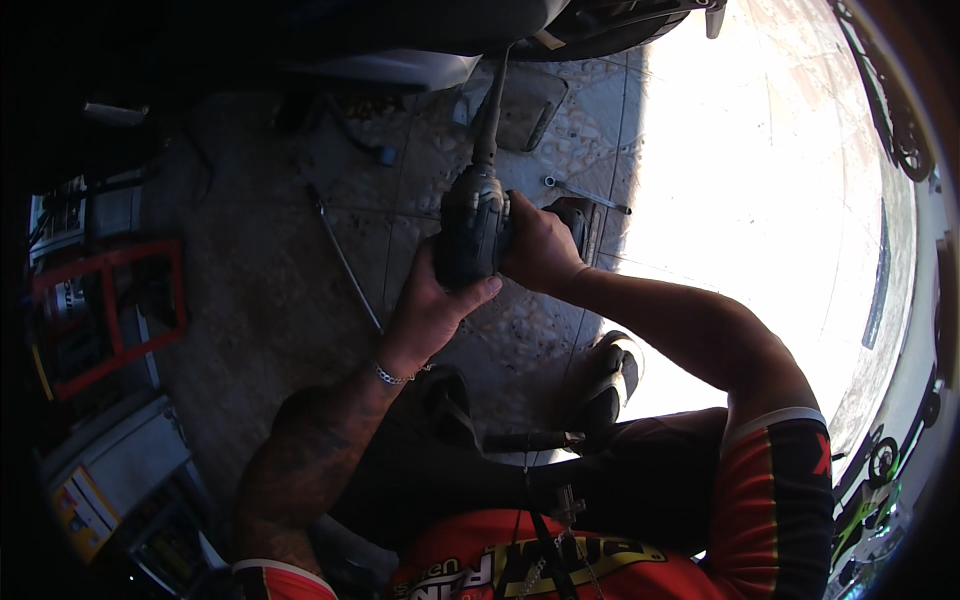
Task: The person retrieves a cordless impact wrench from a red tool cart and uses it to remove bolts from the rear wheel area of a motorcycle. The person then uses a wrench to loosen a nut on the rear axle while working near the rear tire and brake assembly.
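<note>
A flat rectangular cardboard box, grey-white on top with a yellow and orange printed end panel (105, 480), lies on the floor at its lower left edge, tilted. Just beside it, toward the lower corner, sits a darker box with pale printed labels (170, 545), mostly in shadow.

One power drill (473, 225), two hands, one red stand (105, 315), one socket wrench (585, 194).

I can't see the drill (473, 225) bit's tip, lost under the dark vehicle (400, 30) | right hand (540, 245) covers drill grip | sunlit floor (760, 200) washed out | left shelf items (100, 480) too dim to tell
</note>
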Action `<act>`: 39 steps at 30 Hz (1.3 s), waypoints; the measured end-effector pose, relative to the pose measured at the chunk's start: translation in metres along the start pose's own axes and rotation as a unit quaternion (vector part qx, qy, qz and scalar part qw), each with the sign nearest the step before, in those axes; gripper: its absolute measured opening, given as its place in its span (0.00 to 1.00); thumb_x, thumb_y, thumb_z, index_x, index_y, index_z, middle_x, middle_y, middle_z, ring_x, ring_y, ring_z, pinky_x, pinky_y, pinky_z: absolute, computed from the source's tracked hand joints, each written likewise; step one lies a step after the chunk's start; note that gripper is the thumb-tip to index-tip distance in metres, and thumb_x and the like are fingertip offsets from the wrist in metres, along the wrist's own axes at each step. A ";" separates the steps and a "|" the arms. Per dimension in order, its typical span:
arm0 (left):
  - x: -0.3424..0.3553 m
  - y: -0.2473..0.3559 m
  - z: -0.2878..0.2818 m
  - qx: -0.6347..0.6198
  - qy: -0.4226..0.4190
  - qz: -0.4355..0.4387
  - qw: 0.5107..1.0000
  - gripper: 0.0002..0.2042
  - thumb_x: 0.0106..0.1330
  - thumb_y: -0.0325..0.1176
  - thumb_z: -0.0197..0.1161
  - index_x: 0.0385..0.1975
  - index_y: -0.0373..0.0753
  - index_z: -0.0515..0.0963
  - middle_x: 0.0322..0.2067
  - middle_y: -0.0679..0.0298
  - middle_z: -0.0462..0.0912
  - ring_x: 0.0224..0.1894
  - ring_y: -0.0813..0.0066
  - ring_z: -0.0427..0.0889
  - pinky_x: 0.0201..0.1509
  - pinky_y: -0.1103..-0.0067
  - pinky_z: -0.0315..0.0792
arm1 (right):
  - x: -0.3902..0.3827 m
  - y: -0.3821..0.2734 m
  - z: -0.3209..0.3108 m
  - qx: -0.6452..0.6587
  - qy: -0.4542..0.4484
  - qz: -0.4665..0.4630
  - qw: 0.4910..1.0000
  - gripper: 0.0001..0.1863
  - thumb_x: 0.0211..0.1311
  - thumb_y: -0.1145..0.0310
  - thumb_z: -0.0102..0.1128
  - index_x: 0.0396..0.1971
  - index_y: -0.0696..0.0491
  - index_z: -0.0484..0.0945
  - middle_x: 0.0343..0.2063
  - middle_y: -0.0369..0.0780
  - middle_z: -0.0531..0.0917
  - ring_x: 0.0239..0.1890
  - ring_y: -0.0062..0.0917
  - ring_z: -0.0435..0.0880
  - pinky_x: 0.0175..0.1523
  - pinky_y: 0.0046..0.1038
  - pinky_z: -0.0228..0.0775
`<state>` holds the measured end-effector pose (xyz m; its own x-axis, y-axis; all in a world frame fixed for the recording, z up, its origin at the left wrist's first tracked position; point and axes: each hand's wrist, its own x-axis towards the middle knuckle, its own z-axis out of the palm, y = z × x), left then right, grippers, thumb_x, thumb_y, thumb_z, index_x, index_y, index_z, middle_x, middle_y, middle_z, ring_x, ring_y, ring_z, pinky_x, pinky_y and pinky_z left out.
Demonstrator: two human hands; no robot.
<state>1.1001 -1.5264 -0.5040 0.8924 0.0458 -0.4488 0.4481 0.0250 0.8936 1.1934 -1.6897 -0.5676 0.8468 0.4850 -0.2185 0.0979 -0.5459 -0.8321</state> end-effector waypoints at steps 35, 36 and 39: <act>0.000 -0.002 -0.001 0.043 -0.001 -0.013 0.999 0.34 0.60 0.36 0.78 0.60 0.33 0.64 0.51 0.63 0.74 0.53 0.76 0.74 0.60 0.74 0.71 | 0.000 0.024 0.015 0.055 0.006 -0.088 0.995 0.24 0.52 0.65 0.72 0.44 0.58 0.71 0.33 0.54 0.85 0.41 0.53 0.86 0.45 0.48 0.77; -0.001 -0.003 -0.001 0.043 0.000 -0.013 0.999 0.34 0.60 0.36 0.78 0.60 0.33 0.64 0.51 0.63 0.74 0.53 0.76 0.74 0.60 0.74 0.71 | -0.002 0.023 0.016 0.075 0.015 -0.081 0.994 0.23 0.52 0.65 0.72 0.43 0.58 0.72 0.32 0.54 0.85 0.40 0.53 0.86 0.45 0.48 0.77; -0.001 -0.006 -0.002 0.043 -0.002 -0.020 0.999 0.34 0.60 0.36 0.78 0.60 0.33 0.63 0.51 0.63 0.74 0.53 0.76 0.74 0.60 0.74 0.71 | -0.004 0.023 0.019 0.089 0.020 -0.080 0.993 0.22 0.51 0.65 0.72 0.42 0.58 0.72 0.32 0.53 0.85 0.40 0.53 0.86 0.45 0.48 0.78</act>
<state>1.0960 -1.5248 -0.5091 0.8739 0.0424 -0.4842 0.4860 -0.0593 0.8719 1.1826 -1.6910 -0.5953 0.8486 0.5257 -0.0596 0.1415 -0.3340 -0.9319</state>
